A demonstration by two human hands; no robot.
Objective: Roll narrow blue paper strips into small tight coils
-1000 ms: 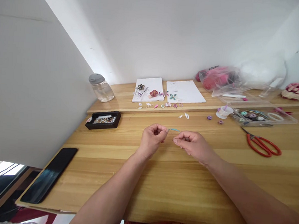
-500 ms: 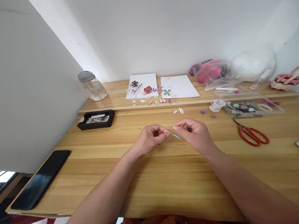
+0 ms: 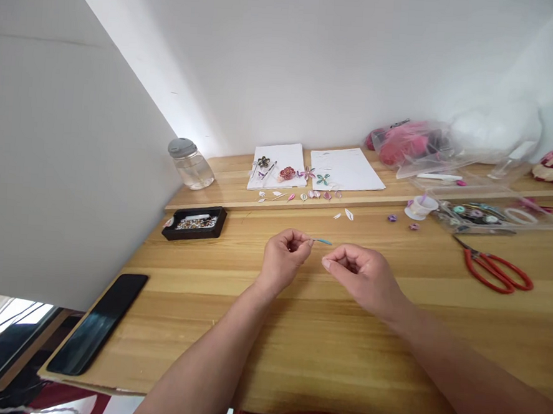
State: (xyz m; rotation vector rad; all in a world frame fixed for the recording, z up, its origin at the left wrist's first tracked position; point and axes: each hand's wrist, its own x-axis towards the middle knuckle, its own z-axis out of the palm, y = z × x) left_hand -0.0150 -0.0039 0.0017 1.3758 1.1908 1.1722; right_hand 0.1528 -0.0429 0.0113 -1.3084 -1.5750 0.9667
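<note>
Between the thumb and forefinger of my left hand (image 3: 286,257) is a small, slim blue petal (image 3: 324,241), pinched by its thin stem end. Its blue tip points right, over the wooden desk. My right hand (image 3: 363,275) is just to the right and slightly nearer to me, apart from the petal. Its thumb and forefinger are pressed together, and whatever they may hold is too small to make out. Beyond the hands lie white petals (image 3: 349,214) on the desk, and two small purple pieces (image 3: 392,218) are further right.
Red-handled scissors (image 3: 497,270) lie at right, near a clear box (image 3: 537,226) of supplies and a white spool (image 3: 421,207). Finished flowers (image 3: 287,173) and paper sheets (image 3: 349,169) sit on the raised shelf. A black tray (image 3: 216,227), bottle (image 3: 191,164) and phone (image 3: 98,322) are at left.
The view has shifted, so the desk items appear further right. The blue petal has swung from drooping to nearly level, and my right hand has drawn down and away from it.
</note>
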